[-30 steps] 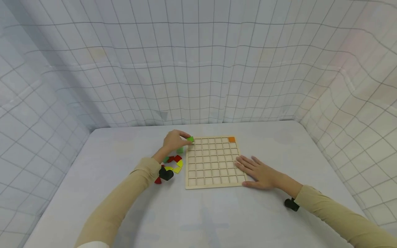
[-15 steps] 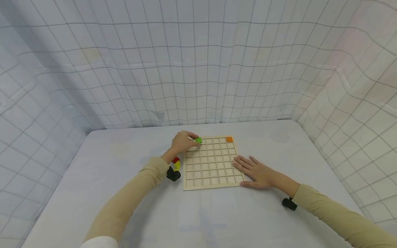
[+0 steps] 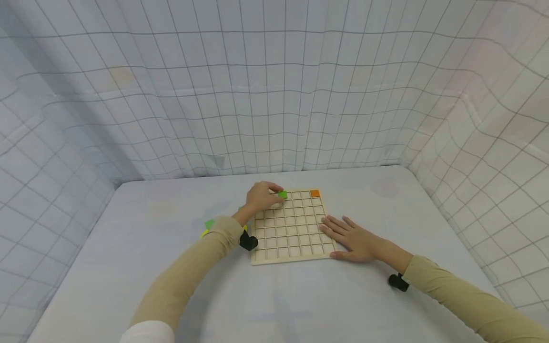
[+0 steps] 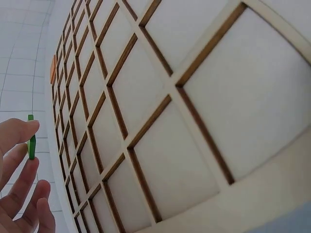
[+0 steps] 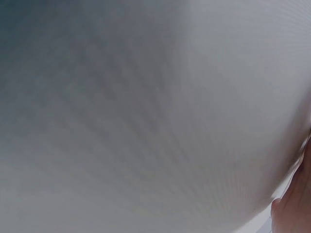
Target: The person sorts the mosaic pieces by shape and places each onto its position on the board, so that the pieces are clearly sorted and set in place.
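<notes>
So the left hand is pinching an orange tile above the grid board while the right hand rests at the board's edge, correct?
Not orange: the left hand pinches a green tile, as the head view shows. The rest is right.

White bench [image 3: 231,309], bluish cast, far edge fairly straight. Square light-wood grid board [image 3: 290,221] flat on it, about mid-bench, slightly skewed. Left of board: loose green piece [image 3: 209,224], yellow piece [image 3: 204,233] just beside it, partly hidden by the left sleeve [image 3: 188,262]. Second yellow bit [image 3: 245,228] between sleeve and board, shape unclear. Near side of bench: faint cross-shaped darker patch [image 3: 280,314]. Soft shadow alongside sleeve.
</notes>
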Demonstrator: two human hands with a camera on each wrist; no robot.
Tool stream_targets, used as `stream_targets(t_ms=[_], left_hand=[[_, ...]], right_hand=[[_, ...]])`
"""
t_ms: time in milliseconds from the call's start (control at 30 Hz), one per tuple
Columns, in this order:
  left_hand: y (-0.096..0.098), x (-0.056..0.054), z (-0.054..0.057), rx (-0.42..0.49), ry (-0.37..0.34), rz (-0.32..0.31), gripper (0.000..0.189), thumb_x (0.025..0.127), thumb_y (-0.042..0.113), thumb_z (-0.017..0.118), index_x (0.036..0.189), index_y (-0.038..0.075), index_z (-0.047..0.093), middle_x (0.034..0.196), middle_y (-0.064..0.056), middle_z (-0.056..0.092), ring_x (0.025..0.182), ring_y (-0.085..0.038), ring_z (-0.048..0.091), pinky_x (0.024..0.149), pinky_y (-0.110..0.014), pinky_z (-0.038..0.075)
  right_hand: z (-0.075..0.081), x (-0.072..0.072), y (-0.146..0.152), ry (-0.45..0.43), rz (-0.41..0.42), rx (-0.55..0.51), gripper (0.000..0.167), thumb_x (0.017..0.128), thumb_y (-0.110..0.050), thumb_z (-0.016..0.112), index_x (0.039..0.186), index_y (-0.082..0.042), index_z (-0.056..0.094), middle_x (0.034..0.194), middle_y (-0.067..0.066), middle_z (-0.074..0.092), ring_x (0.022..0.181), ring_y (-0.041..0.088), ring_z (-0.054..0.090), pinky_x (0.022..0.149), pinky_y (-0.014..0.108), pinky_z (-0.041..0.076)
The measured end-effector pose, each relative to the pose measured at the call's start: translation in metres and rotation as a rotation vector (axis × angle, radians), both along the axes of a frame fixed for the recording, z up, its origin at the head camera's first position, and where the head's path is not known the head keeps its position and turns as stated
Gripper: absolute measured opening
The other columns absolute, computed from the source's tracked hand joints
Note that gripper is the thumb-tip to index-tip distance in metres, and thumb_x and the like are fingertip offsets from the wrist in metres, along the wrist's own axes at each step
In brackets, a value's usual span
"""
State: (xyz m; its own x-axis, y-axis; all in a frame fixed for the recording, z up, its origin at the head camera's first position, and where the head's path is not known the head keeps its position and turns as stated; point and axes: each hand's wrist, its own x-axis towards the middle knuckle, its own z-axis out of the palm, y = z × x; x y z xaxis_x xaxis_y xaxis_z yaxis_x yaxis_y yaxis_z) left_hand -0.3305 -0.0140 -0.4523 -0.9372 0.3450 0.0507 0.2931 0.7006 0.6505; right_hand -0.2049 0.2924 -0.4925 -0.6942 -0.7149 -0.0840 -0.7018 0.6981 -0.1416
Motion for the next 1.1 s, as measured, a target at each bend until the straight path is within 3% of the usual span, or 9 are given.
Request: stream_targets(t_ms=[233,500,667,867,1100], left_hand=[[0.011,-0.001,-0.001,0.012,0.007,-0.016,0.031,0.081,0.029,0.075,0.110,0.017,0.074,0.111,-0.004,0.072,0.068,-0.013,0.065,0.042,-0.019,0.029],[0.023,-0.001,-0.008,0.018,-0.001,-0.046,0.031,0.081,0.029,0.075,0.109,0.017,0.074,0.109,-0.003,0.071,0.076,-0.015,0.065,0.045,-0.019,0.035],[0.031,0.001,-0.009,0.019,0.000,-0.048,0.030,0.079,0.029,0.076,0.107,0.016,0.075,0.107,-0.004,0.073,0.054,-0.008,0.051,0.041,-0.019,0.028],[0.038,-0.001,-0.008,0.023,0.002,-0.049,0.030,0.080,0.030,0.076,0.107,0.015,0.075,0.111,-0.004,0.072,0.044,-0.006,0.028,0.040,-0.019,0.022],[0.044,-0.004,-0.008,0.033,-0.004,-0.041,0.030,0.082,0.028,0.075,0.108,0.015,0.074,0.109,-0.003,0.073,0.041,-0.006,0.026,0.039,-0.019,0.022]], right_hand=[[0.000,-0.001,0.000,0.007,-0.003,0.006,0.077,0.098,-0.055,0.040,0.156,-0.017,0.008,0.163,0.006,0.004,0.151,0.026,0.004,0.117,0.058,0.009],[0.003,0.000,-0.002,0.030,0.004,0.000,0.077,0.097,-0.054,0.042,0.155,-0.013,0.014,0.162,0.010,0.011,0.150,0.030,0.010,0.114,0.062,0.014],[0.004,0.001,-0.003,0.028,0.009,0.008,0.077,0.097,-0.054,0.042,0.155,-0.012,0.014,0.162,0.011,0.011,0.149,0.031,0.011,0.114,0.062,0.015],[0.003,0.001,-0.002,0.021,-0.005,0.024,0.077,0.097,-0.055,0.041,0.156,-0.014,0.012,0.163,0.009,0.008,0.150,0.030,0.009,0.115,0.060,0.013],[0.003,0.000,-0.002,0.014,-0.005,0.019,0.077,0.097,-0.055,0.041,0.156,-0.014,0.012,0.163,0.008,0.008,0.150,0.029,0.008,0.115,0.060,0.013]])
